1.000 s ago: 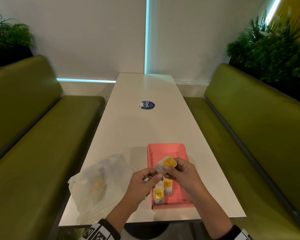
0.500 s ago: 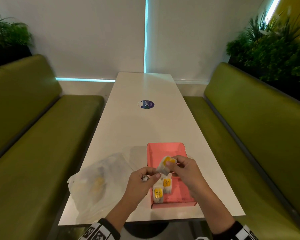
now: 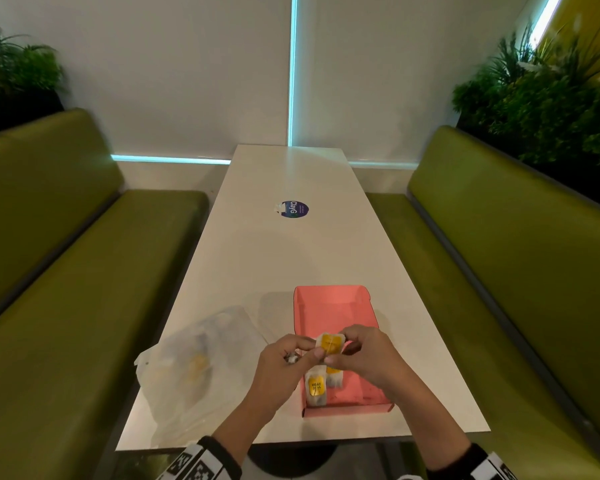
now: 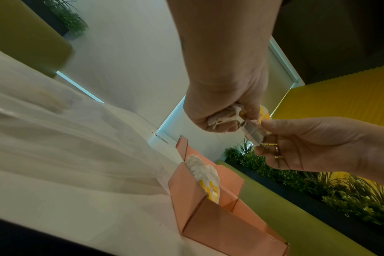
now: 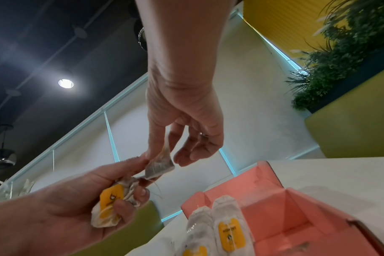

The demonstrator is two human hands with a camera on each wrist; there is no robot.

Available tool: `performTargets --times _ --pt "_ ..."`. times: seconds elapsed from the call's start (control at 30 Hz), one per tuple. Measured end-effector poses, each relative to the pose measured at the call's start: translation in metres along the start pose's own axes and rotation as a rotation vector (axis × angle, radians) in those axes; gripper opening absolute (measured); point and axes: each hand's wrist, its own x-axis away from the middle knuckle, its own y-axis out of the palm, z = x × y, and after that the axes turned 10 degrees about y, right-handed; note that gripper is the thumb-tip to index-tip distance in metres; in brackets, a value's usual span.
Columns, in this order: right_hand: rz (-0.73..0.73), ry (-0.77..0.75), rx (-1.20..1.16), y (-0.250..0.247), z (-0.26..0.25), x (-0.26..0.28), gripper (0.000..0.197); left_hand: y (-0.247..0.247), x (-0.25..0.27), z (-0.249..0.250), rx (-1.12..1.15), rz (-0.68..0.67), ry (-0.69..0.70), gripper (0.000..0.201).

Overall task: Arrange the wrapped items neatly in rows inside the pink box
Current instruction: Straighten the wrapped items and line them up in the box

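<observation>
Your two hands meet just above the near half of the pink box (image 3: 329,303), which sits open on the white table (image 3: 291,251) in front of you. Your right hand (image 3: 364,355) pinches a wrapped item with a yellow label (image 3: 330,344) between thumb and forefinger, its other fingers loosely spread; in the right wrist view the item hangs as a small translucent packet from those fingertips. Your left hand (image 3: 284,365) touches the same packet at its lower left edge with thumb and forefinger, while the rest of its fingers are curled round a bunch of crumpled wrapped items (image 5: 110,206), white with yellow tags, held in the palm. Inside the box two wrapped items lie side by side at the near left corner: the nearer one (image 3: 316,389) shows its yellow label face up, and the second (image 3: 335,377) lies touching it on the right, partly hidden under your right hand. The far half of the box shows its pink floor. To the left of the box, near the table's edge, lies a translucent plastic bag (image 3: 198,358) with something yellow inside it. Farther up the table is a round blue sticker (image 3: 294,209). Green benches (image 3: 66,271) run along both sides.
</observation>
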Motion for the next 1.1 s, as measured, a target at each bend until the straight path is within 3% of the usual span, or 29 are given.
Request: performTargets --times 0.1,0.27,0.33,0.4,0.5,0.67,0.77,0.93,1.1 --pt "0.011 0.014 0.044 0.000 0.008 -0.004 0.015 0.001 0.002 -0.002 -0.032 0.004 -0.041 0.009" --pt "0.102 0.122 0.225 -0.004 0.036 -0.019 0.018 -0.005 0.005 -0.016 -0.231 -0.020 -0.090 0.029" --pt "0.070 0.162 0.281 -0.003 0.047 -0.023 0.022 -0.006 0.006 -0.023 -0.317 -0.042 -0.127 0.035" --pt "0.021 0.174 0.302 0.000 0.054 -0.024 0.012 -0.004 0.009 -0.030 -0.399 -0.091 -0.163 0.043" --pt "-0.009 0.205 0.349 0.004 0.062 -0.028 0.024 -0.001 0.012 -0.039 -0.471 -0.152 -0.190 0.052" --pt "-0.087 0.265 0.335 0.017 0.068 -0.036 0.020 0.002 0.014 -0.043 -0.489 -0.142 -0.206 0.056" --pt "-0.058 0.267 0.293 0.024 0.069 -0.039 0.011 0.003 0.014 -0.042 -0.482 -0.136 -0.208 0.056" --pt "0.086 0.288 0.207 0.030 0.069 -0.037 0.038 0.003 0.015 -0.042 -0.483 -0.121 -0.219 0.057" --pt "0.143 0.286 0.255 0.028 0.072 -0.036 0.039 0.004 0.015 -0.041 -0.519 -0.117 -0.233 0.056"
